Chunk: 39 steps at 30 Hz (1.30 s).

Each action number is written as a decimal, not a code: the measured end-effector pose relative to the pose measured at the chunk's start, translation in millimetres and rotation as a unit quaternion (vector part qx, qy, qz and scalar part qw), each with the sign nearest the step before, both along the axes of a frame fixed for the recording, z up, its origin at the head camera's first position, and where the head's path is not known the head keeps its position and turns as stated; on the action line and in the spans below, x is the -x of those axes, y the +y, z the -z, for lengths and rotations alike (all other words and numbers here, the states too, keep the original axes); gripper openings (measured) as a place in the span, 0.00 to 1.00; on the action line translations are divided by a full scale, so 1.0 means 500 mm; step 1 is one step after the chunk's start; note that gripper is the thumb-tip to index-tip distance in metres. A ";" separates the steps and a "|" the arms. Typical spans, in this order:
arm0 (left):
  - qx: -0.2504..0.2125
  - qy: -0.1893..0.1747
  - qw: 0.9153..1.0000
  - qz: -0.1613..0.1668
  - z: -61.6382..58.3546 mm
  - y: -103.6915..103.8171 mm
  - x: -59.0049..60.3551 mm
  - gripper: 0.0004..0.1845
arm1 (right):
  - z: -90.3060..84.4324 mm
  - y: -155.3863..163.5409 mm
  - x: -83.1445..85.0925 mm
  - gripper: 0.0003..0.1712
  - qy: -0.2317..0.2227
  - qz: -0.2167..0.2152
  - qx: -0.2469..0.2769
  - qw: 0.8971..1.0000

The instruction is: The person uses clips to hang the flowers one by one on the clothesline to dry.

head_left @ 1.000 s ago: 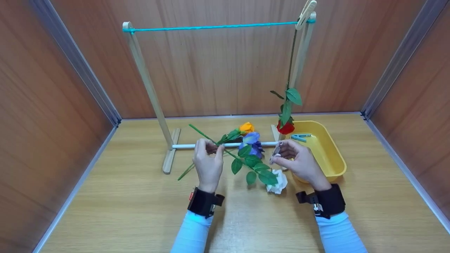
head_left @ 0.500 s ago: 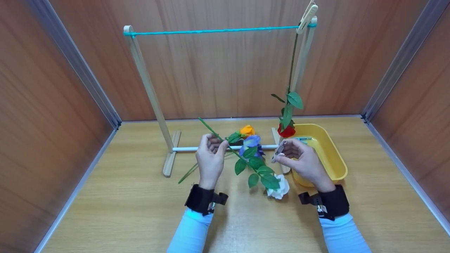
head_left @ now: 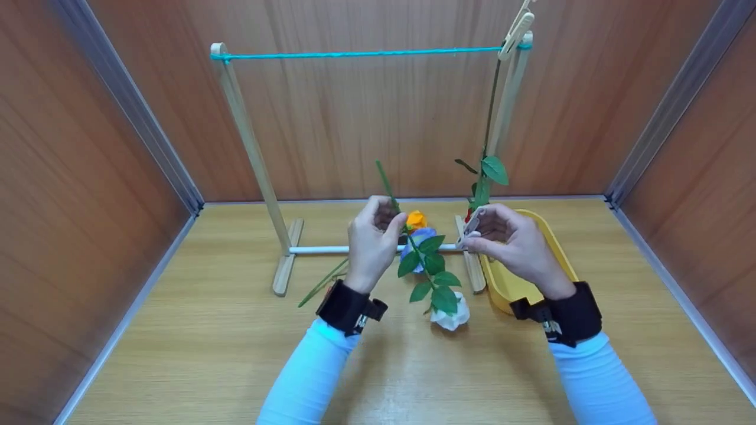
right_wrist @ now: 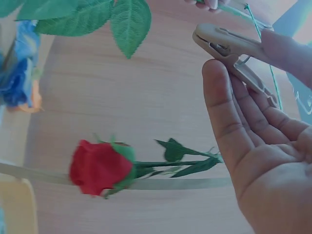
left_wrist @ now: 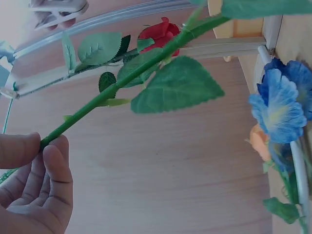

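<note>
I see my left hand pinching the white rose's stem, which points up at frame centre, while my right hand, just right, grips the beige clothespin.

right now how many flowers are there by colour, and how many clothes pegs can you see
white flower, held by the left hand: 1
red flower, hanging from the line: 1
blue flower: 1
orange flower: 1
clothes pegs: 2, one in the right hand, peg, and one on the line
total: 4 flowers, 2 pegs
</note>
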State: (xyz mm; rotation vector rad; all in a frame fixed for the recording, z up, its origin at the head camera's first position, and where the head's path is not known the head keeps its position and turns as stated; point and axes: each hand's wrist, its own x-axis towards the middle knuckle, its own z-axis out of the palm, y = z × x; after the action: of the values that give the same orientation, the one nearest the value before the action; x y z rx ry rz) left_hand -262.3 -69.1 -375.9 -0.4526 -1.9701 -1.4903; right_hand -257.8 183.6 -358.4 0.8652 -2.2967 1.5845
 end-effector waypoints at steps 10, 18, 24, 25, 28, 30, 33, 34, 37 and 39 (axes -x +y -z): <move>0.063 0.027 0.998 0.007 -0.064 0.014 0.021 0.05 | -0.060 -0.003 0.015 0.17 0.008 -0.012 -0.010 1.000; 0.096 0.012 0.995 0.009 -0.106 0.020 0.055 0.04 | -0.111 -0.004 0.035 0.18 0.028 0.004 -0.016 0.999; 0.125 -0.006 0.992 -0.001 -0.139 0.024 0.081 0.05 | -0.152 -0.010 0.068 0.18 0.054 0.013 -0.022 0.998; 0.128 -0.008 0.992 -0.002 -0.143 0.026 0.086 0.05 | -0.159 -0.011 0.073 0.18 0.057 0.012 -0.021 0.998; 0.136 -0.019 0.991 -0.005 -0.152 0.029 0.096 0.06 | -0.179 -0.016 0.088 0.18 0.064 0.013 -0.021 0.998; 0.139 -0.025 0.990 -0.006 -0.158 0.033 0.102 0.06 | -0.193 -0.021 0.095 0.18 0.068 0.016 -0.017 0.997; 0.143 -0.031 0.989 -0.005 -0.166 0.039 0.114 0.06 | -0.213 -0.027 0.107 0.18 0.077 0.026 -0.010 0.997; 0.144 -0.033 0.989 -0.005 -0.170 0.041 0.118 0.06 | -0.220 -0.029 0.112 0.18 0.080 0.029 -0.009 0.996; 0.145 -0.040 0.989 -0.008 -0.180 0.047 0.134 0.06 | -0.243 -0.035 0.128 0.19 0.091 0.043 -0.006 0.995; 0.148 -0.043 0.988 -0.012 -0.186 0.051 0.144 0.06 | -0.259 -0.038 0.138 0.19 0.099 0.051 -0.003 0.994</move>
State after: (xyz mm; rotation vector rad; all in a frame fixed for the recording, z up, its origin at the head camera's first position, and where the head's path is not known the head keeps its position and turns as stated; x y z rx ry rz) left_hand -334.1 -43.8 -282.8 -0.4932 -2.2687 -1.2247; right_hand -326.7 164.6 -228.9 0.8499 -2.1706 1.3841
